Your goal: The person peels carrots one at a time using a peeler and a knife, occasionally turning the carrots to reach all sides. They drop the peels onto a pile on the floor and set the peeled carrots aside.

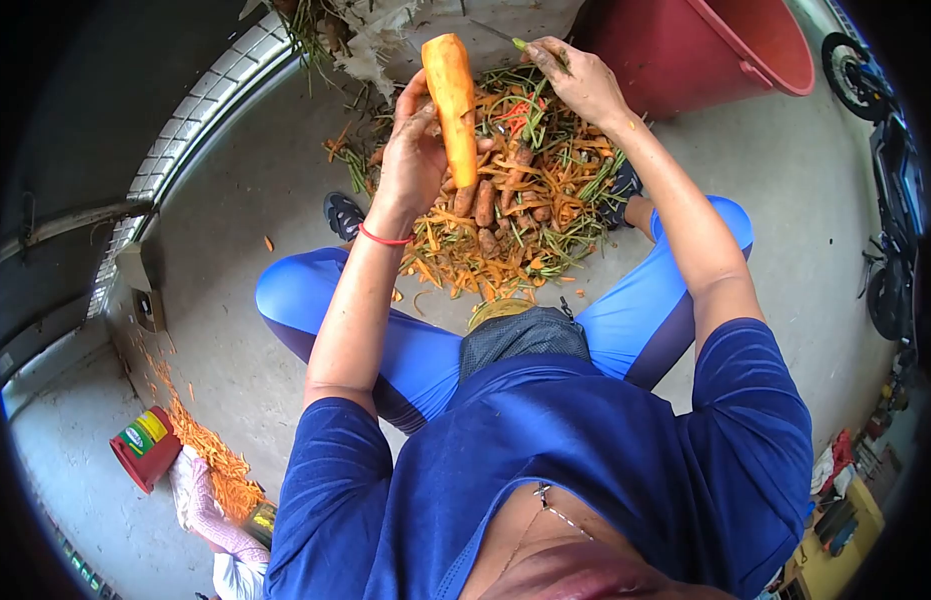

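My left hand (417,155) is closed around a large peeled carrot (449,95), its thick end pointing up and its narrow end down. Off to the right, my right hand (583,85) is closed on a thin-bladed knife (493,31), whose dark blade points left, apart from the carrot. Something green shows where the blade meets my fingers. Below both hands, unpeeled carrots (484,203) lie among a heap of orange peelings (560,190) and green stems on the floor between my feet.
A big red tub (675,60) stands at the upper right, beside a pale sack (455,40). At the lower left, another person's pink sleeve (200,495) reaches by an orange pile (225,470) and a red bucket (145,450). Motorbikes (890,200) line the right edge.
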{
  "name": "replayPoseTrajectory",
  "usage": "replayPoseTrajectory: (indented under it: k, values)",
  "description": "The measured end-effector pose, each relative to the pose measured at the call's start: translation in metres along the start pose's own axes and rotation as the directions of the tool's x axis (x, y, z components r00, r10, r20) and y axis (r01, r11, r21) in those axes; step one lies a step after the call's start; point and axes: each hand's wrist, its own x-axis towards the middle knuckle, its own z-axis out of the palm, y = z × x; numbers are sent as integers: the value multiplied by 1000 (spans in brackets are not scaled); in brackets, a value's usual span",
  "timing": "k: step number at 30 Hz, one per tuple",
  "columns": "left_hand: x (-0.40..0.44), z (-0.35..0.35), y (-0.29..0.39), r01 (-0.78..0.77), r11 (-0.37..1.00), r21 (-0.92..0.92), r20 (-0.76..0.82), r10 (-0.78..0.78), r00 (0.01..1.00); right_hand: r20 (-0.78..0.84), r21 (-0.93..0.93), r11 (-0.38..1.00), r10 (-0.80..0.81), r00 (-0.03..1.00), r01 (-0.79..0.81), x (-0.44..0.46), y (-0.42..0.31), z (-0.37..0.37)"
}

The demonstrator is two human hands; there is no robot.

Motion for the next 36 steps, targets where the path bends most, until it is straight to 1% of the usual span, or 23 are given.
replayPoseTrajectory:
  k: [3,4,5,7,8,9,10,11,13,14,15,17,18,21,22,25,27,28,29,30,32,34,36]
  values:
    - [9,-11,-5,-61,998,-25,-115,57,992,-32,117,988,-97,995,100,0,-3,5]
    - [7,-11,-1,-44,995,-94,-117,33,993,-36,142,983,-114,993,118,-6,-7,6]
    - [11,-23,-1,-16,956,-294,13,21,1000,-39,167,977,-130,991,135,-8,-10,7]
    - [15,-21,-1,-49,959,-281,-38,40,999,-9,318,942,-108,994,105,-8,-12,17]
    - [25,-23,-13,-32,988,-153,-121,13,993,11,392,916,-96,995,84,-8,-12,24]
    - [36,-29,-31,1,991,-135,-105,-15,994,31,464,884,-80,996,57,-11,-14,30]
    - [39,-43,-51,-6,998,63,-149,16,989,-78,450,875,-162,984,179,-6,-13,32]
    - [49,-54,-70,-12,965,261,-172,58,983,-88,490,852,-159,983,182,1,-16,22]
    - [52,-63,-101,293,889,353,-286,-196,938,-77,583,796,-147,986,165,5,-27,-4]
    - [53,-83,-134,242,684,689,-267,-71,961,-57,565,806,-175,983,176,6,-21,-18]
    - [67,-99,-164,149,364,919,-180,50,982,-82,565,811,-130,988,154,8,-24,-30]
    - [78,-97,-206,385,288,877,-365,-123,923,-114,569,818,-21,993,83,-7,-29,-51]
    - [84,-103,-227,479,405,779,-465,-139,874,-115,555,829,-13,993,75,-11,-25,-57]
    - [83,-91,-246,479,378,792,-524,19,851,-149,624,777,19,989,79,-22,-15,-67]
    - [84,-80,-247,483,408,775,-557,78,827,-113,568,817,-45,993,101,-25,-4,-69]
    - [115,-75,-265,665,487,566,-785,72,615,-166,557,827,29,986,69,-33,-6,-78]
    - [143,-91,-299,630,657,414,-857,48,513,-166,556,829,34,986,65,-36,-1,-81]
    - [149,-88,-301,614,739,276,-900,-24,434,-175,579,812,38,984,72,-36,-5,-81]
    - [156,-84,-301,578,787,214,-924,-28,381,-187,601,795,40,981,82,-35,-5,-83]
    - [155,-79,-300,529,831,173,-930,-40,366,-136,553,830,12,991,66,-34,1,-87]
    - [152,-71,-294,419,903,96,-915,-86,393,-178,547,831,-1,984,100,-34,6,-86]
    - [150,-78,-296,318,948,-34,-846,-196,495,-195,497,858,-39,980,133,-36,9,-89]
    - [140,-88,-285,289,932,-219,-683,-358,637,-192,441,892,-12,981,97,-40,9,-92]
